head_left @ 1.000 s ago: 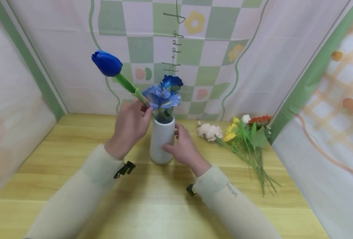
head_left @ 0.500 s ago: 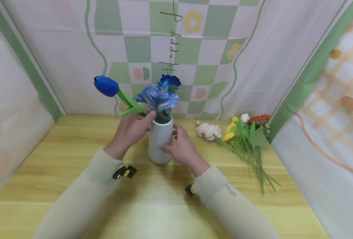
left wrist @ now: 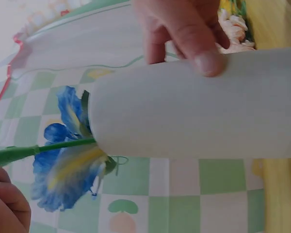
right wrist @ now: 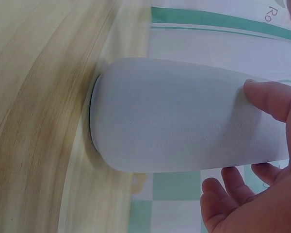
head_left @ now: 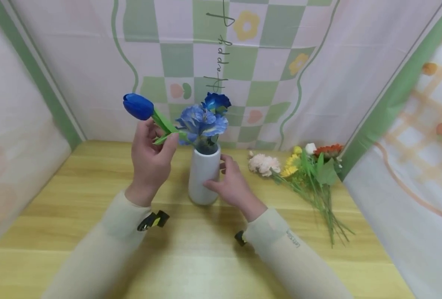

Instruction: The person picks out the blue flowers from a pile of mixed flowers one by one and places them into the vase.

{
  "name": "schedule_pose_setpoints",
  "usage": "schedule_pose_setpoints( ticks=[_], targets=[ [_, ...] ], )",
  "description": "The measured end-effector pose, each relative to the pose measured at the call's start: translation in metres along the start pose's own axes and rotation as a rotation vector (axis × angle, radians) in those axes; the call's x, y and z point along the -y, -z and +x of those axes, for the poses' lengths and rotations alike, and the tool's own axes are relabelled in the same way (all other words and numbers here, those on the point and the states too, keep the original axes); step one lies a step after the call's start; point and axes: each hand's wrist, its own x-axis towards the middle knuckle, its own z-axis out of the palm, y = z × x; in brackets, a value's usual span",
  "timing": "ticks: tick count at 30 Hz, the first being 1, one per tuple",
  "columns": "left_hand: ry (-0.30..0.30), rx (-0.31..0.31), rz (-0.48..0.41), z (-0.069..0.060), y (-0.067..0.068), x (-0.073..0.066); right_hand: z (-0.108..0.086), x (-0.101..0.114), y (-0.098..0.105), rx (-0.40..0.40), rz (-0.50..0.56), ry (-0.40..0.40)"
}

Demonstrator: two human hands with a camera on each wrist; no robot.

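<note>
A white vase (head_left: 203, 176) stands upright on the table. My right hand (head_left: 233, 185) holds it from the right, its thumb on the near side and fingers curled behind. A light blue flower (head_left: 200, 120) and a darker blue flower (head_left: 217, 101) rise from the mouth. A blue tulip (head_left: 138, 106) leans out to the left, and its green stem (left wrist: 63, 144) runs into the vase mouth in the left wrist view. My left hand (head_left: 150, 160) is at the tulip's stem and leaf below the bloom, thumb and fingers around them. The stem's lower end is hidden inside the vase.
On the right of the wooden table (head_left: 191, 257) lies a bunch of artificial flowers: pale pink blooms (head_left: 263, 164), yellow ones (head_left: 291, 165) and an orange-red one (head_left: 328, 150), their stems toward me. Printed cloth (head_left: 243, 62) hangs behind and at both sides.
The tulip has come down and its stem has gone into the vase mouth. My left hand has since shifted left, up along the stem. The right hand stays on the vase.
</note>
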Motion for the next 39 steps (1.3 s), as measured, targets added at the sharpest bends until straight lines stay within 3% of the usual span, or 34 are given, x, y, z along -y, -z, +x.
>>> schedule_pose_setpoints(
  ticks=[2,5,11,26,39],
  targets=[
    [-0.006,-0.038,0.020,0.004,-0.002,-0.002,0.000,0.001,0.000,0.006,-0.003,-0.001],
    [0.043,-0.070,0.098,0.005,-0.004,-0.001,0.000,0.002,0.001,0.010,-0.002,-0.008],
    [0.150,-0.070,0.174,-0.001,-0.004,0.010,0.000,0.002,0.001,0.014,0.000,-0.018],
    [0.396,0.009,0.178,0.004,-0.012,0.026,-0.002,0.003,0.001,0.011,0.000,-0.029],
    [0.450,0.103,0.146,0.009,-0.017,0.039,0.000,0.000,-0.003,0.000,0.017,-0.027]
  ],
)
